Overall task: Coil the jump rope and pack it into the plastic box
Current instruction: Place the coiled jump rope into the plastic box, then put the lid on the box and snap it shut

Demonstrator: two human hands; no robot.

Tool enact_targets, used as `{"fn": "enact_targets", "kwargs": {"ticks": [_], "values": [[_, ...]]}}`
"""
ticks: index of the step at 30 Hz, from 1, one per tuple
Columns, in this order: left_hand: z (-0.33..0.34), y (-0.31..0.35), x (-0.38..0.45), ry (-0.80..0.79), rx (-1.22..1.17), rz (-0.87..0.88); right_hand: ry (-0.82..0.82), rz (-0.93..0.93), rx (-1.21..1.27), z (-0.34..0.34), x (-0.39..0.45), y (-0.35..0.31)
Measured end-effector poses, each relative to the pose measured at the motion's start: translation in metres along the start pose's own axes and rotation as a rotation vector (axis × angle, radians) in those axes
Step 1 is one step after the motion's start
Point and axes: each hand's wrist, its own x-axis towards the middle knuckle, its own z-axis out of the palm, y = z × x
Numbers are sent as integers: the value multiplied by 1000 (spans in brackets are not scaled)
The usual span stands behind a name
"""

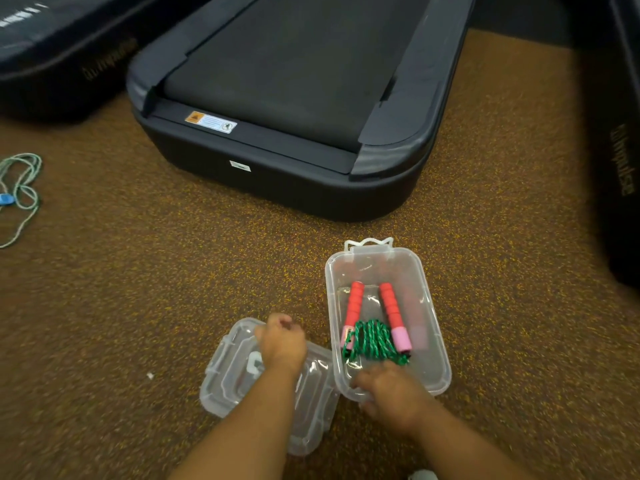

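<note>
A clear plastic box (433, 327) with no lid sits on the brown speckled floor (173, 289). Inside it lies the jump rope (375, 341). Its green and white cord is bunched up in a small pile at the near end of the box, and its two red handles with pink ends lie side by side, pointing away toward the far end.

The right hand (391, 393) is at the near rim of the box, with its fingers curled over the edge, holding it. The left hand (282, 342) is over the clear plastic lid (228, 379), which lies flat on the floor just left of the box and touches it. This hand's fingers are curled at the far edge of the lid, but I cannot tell if they grip it.

A big dark grey treadmill (294, 98) stands on the floor behind the box. Far to the left, a pale green rope (20, 188) lies loose on the floor.
</note>
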Motion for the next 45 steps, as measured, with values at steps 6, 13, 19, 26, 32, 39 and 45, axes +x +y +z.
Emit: {"fn": "enact_targets", "kwargs": {"ticks": [6, 13, 19, 26, 32, 39, 45], "values": [[-8, -35, 2, -353, -325, -606, 2, 15, -53, 3, 0, -1], [-12, -27, 10, -401, -456, -689, 15, 17, -5, 4, -1, -4], [-14, -31, 10, -352, -451, -656, -11, 48, 25, 3, -2, -6], [-25, -44, 36, -208, -438, -427, -51, 117, 157, -5, -8, -7], [-83, 19, 0, 55, -181, -19, 211, 150, 427, -25, -8, -23], [-103, 84, -48, 40, -38, 288, 352, 16, 1151, -79, -15, -76], [-93, 123, -81, -166, -89, 551, 501, 195, 1633, -81, -33, -59]]}}
